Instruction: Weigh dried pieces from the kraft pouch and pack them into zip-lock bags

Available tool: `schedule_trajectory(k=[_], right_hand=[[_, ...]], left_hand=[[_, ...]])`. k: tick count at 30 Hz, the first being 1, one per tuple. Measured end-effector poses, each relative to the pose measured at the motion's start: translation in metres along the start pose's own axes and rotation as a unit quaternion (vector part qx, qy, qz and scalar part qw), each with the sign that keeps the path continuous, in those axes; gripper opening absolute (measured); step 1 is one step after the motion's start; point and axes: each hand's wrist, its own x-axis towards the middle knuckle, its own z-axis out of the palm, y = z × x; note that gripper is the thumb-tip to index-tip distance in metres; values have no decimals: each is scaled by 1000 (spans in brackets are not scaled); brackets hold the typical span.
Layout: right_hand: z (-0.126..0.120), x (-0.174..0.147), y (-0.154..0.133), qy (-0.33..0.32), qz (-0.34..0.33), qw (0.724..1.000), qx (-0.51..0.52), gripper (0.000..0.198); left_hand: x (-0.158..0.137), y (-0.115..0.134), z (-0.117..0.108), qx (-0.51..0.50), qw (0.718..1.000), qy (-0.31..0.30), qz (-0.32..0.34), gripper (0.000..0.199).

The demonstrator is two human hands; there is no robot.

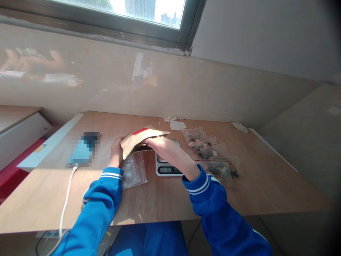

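Note:
A brown kraft paper bag (133,141) with a red patch is tilted above the table, its mouth toward the right. My left hand (116,151) grips the bag's left side. My right hand (166,147) reaches into the open mouth; its fingertips are hidden inside, so what they hold, if anything, cannot be seen. Under my right hand stands a white digital kitchen scale (161,170), partly covered by the hand and bag. Clear empty zip bags (134,174) lie below the paper bag, left of the scale.
Several zip bags with dark and pale contents (213,153) lie in a row right of the scale. A blurred-out blue device (82,151) with a white cable (68,195) lies at left. Crumpled white scraps (170,119) and a white piece (178,125) lie near the wall.

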Motion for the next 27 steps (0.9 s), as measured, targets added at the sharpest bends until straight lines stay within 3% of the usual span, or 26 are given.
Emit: schedule_trajectory(k=[3,7,10,12,16,23,25,27], right_hand=[[-9,-16,-2,76,60,995,30,20],[-8,-52,-2,235,102,960,112,14],[5,-83,7,314,144,937,58,11],[19,-102,15,301,173,938,5,9],[48,-124,30,206,216,952,-64,14],[63,-123,39,106,243,947,-181,20],[58,-119,38,116,241,950,-162,29],[47,-112,30,175,236,950,-106,33]], left_hand=[[0,0,-1,-27,1000,6,9,36],[-1,4,-3,-45,999,8,19,36],[-2,8,-5,-48,999,10,23,36],[-2,9,-5,-47,999,12,25,37],[-3,7,-5,-43,999,12,28,37],[-3,6,-5,-35,999,16,33,37],[-2,6,-5,-30,999,18,35,37],[-1,5,-5,-23,999,17,37,37]])
